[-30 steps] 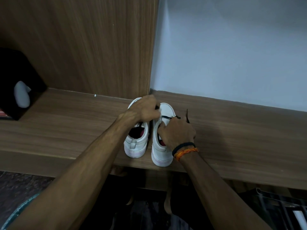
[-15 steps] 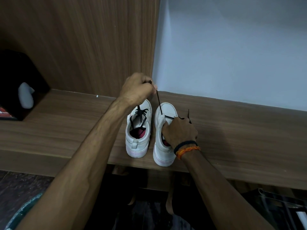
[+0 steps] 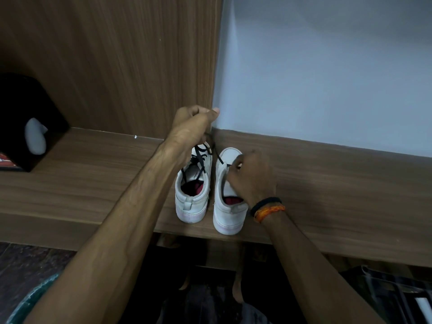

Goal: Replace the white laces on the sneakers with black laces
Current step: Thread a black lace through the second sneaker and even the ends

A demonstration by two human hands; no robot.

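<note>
**Black lace drawn up higher from the right-hand shoe**

Two white low-top sneakers stand side by side, heels toward the person, near the front edge of the brown wood-grain counter [image 3: 327,183]. The left white sneaker [image 3: 192,202] already carries a black lace crossed through its eyelets, and its red lining shows in the opening. The right white sneaker [image 3: 228,213] has the thin black lace [image 3: 216,153] coming out near its toe-side eyelets.

Compared with half a second ago, the left hand [image 3: 191,129] has lifted further up and back, fist curled round the lace end, so the strand runs taut and slanted from the shoe up to it. The right hand [image 3: 251,181], with black and orange wristbands [image 3: 267,208], has stayed on the right sneaker, fingers curled and pinching at its tongue area.

At far left a black open box [image 3: 30,118] holds a pale rounded object [image 3: 35,139]; what it is cannot be told.
</note>
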